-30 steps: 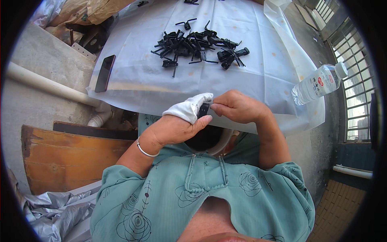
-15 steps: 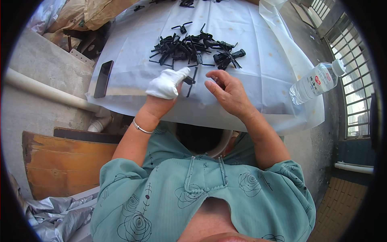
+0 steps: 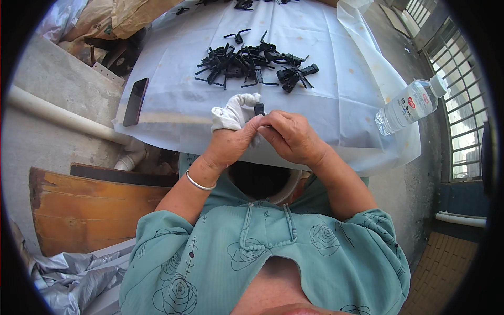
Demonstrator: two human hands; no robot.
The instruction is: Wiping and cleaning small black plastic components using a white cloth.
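Note:
My left hand (image 3: 233, 128), its fingers in a white cloth glove with the thumb bare, is closed around a small black plastic part (image 3: 259, 108). One dark end of that part sticks out past the gloved fingers; the rest is hidden. Against it, my right hand (image 3: 294, 137) is bare, its thumb and fingers pinched together next to the left thumb. What sits in that pinch is covered by the fingers. Just beyond both hands lies a heap of similar black plastic parts (image 3: 231, 62) with thin arms, and a few more (image 3: 295, 77) lie at its right side.
White plastic sheeting (image 3: 336, 100) covers the table. A phone (image 3: 136, 102) lies at the left edge, and a clear water bottle (image 3: 407, 107) leans at the right. Below the table's near edge, between my knees, stands a dark-mouthed bucket (image 3: 257, 181). More black parts (image 3: 243, 4) lie far back.
My left hand has picked up the black part from the sheet and drawn it nearer. My right hand has moved left and closed, meeting the left hand.

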